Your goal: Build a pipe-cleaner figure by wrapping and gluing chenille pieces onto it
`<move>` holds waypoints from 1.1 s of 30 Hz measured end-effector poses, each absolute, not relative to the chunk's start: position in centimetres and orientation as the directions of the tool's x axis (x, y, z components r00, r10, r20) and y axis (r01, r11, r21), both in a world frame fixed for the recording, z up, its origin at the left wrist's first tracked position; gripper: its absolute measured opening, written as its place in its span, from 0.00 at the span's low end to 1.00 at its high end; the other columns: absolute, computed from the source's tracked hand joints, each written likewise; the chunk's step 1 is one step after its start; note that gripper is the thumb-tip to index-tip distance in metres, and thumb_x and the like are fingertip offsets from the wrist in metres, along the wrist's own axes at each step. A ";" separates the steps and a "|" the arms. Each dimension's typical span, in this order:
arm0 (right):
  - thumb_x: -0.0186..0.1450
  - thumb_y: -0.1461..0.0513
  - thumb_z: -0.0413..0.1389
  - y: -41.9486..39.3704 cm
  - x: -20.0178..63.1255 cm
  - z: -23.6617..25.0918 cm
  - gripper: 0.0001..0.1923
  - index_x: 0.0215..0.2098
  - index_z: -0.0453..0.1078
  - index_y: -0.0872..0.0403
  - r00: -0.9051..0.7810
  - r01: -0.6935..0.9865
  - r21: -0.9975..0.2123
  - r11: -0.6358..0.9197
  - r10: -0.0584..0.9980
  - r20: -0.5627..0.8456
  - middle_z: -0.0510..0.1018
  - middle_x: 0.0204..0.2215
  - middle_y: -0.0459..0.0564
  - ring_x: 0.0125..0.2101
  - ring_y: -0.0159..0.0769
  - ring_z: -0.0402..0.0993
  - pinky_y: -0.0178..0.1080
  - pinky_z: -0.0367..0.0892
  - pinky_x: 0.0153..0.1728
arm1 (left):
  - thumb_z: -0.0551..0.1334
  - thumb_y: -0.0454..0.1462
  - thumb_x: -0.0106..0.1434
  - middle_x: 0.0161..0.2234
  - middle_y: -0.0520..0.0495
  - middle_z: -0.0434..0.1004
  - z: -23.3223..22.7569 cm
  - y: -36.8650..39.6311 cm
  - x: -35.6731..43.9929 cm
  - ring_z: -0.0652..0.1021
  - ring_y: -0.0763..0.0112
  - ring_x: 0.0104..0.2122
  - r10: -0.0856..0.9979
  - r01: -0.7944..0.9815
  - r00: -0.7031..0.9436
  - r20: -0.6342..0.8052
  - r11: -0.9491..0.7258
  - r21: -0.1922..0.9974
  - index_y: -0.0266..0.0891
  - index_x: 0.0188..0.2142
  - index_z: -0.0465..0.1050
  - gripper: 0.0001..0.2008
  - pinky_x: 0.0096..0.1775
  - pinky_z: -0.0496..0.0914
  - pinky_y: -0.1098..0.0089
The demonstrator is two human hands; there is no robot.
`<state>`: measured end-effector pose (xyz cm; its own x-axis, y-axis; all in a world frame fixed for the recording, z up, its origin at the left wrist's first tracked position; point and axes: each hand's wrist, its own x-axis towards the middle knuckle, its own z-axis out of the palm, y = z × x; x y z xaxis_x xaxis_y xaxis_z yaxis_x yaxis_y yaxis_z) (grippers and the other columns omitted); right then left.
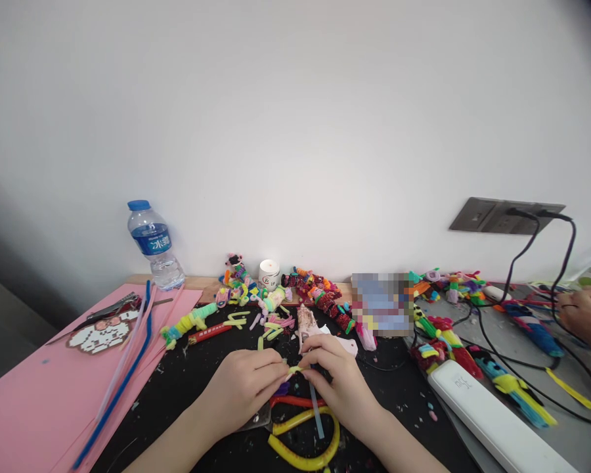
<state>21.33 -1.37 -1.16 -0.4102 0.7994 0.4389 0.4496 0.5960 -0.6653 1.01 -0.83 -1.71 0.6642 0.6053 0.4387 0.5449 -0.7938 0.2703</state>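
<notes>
My left hand (pixel 249 386) and my right hand (pixel 337 378) meet over the black mat. Fingertips of both pinch a short piece of yellow-green pipe cleaner (pixel 294 370) between them. Just beyond the hands lies a pale pink glue gun (pixel 311 325), partly covered by my right hand, with a translucent glue stick (pixel 317 417) showing below my fingers. A curved yellow tube (pixel 308 462) and a red strip (pixel 300 400) are close beneath. Cut yellow and pink pipe cleaner pieces (pixel 277 326) are scattered farther back.
At left, a water bottle (pixel 151 240), scissors (pixel 111 309) and long blue pipe cleaner (pixel 123 387) rest on pink sheets (pixel 34 394). A paper cup (pixel 269 274) stands by the wall. Rightward are a white power strip (pixel 492 420), black cables (pixel 517 361) and another person's hand (pixel 586 318).
</notes>
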 end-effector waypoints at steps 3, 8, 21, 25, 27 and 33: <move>0.59 0.71 0.52 -1.5 21.3 -1.2 0.08 0.32 0.69 0.53 -0.409 0.455 -0.658 0.601 0.797 0.445 0.71 0.37 0.50 0.40 0.36 0.67 0.38 0.64 0.42 | 0.51 0.34 0.66 0.31 0.49 0.74 -1.8 -0.8 1.1 0.73 0.72 0.29 0.610 0.545 0.655 0.446 -0.790 0.281 0.39 0.35 0.70 0.09 0.31 0.64 0.73; 0.59 0.71 0.54 -1.5 21.5 -1.2 0.08 0.34 0.68 0.53 -0.416 0.466 -0.641 0.611 0.790 0.450 0.70 0.38 0.50 0.42 0.36 0.67 0.38 0.63 0.44 | 0.52 0.34 0.65 0.32 0.49 0.74 -1.9 -0.7 1.1 0.74 0.72 0.30 0.623 0.533 0.624 0.472 -0.781 0.326 0.39 0.36 0.71 0.09 0.32 0.66 0.73; 0.60 0.70 0.52 -1.4 21.6 -1.1 0.08 0.33 0.68 0.52 -0.404 0.476 -0.644 0.599 0.799 0.445 0.69 0.39 0.51 0.43 0.38 0.67 0.41 0.63 0.44 | 0.51 0.34 0.66 0.33 0.47 0.74 -1.7 -0.8 0.9 0.74 0.71 0.31 0.629 0.530 0.609 0.483 -0.776 0.341 0.38 0.37 0.72 0.11 0.35 0.68 0.73; 0.59 0.71 0.51 -1.4 21.5 -1.1 0.08 0.32 0.68 0.53 -0.399 0.474 -0.648 0.596 0.802 0.445 0.69 0.39 0.51 0.43 0.38 0.67 0.40 0.63 0.44 | 0.52 0.33 0.65 0.33 0.47 0.74 -1.8 -0.8 1.0 0.74 0.71 0.32 0.642 0.537 0.604 0.473 -0.766 0.354 0.39 0.38 0.72 0.10 0.35 0.68 0.73; 0.59 0.71 0.52 -1.5 21.5 -1.1 0.09 0.32 0.68 0.53 -0.390 0.482 -0.644 0.594 0.803 0.449 0.70 0.39 0.51 0.43 0.37 0.67 0.39 0.63 0.44 | 0.52 0.33 0.65 0.33 0.47 0.74 -1.7 -0.9 1.0 0.74 0.71 0.32 0.646 0.538 0.603 0.468 -0.762 0.359 0.39 0.38 0.72 0.10 0.35 0.68 0.73; 0.58 0.71 0.53 -1.5 21.6 -1.0 0.12 0.38 0.68 0.52 -0.398 0.500 -0.631 0.593 0.805 0.441 0.69 0.42 0.51 0.45 0.39 0.66 0.41 0.63 0.46 | 0.51 0.33 0.66 0.33 0.47 0.74 -1.6 -0.7 0.9 0.74 0.72 0.31 0.653 0.539 0.602 0.460 -0.757 0.370 0.39 0.39 0.72 0.11 0.35 0.68 0.73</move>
<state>21.63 -1.47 -0.98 -0.3977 0.8045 0.4411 0.5005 0.5932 -0.6306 0.94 -0.71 -1.58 0.6023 0.6527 0.4595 0.5386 -0.7572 0.3696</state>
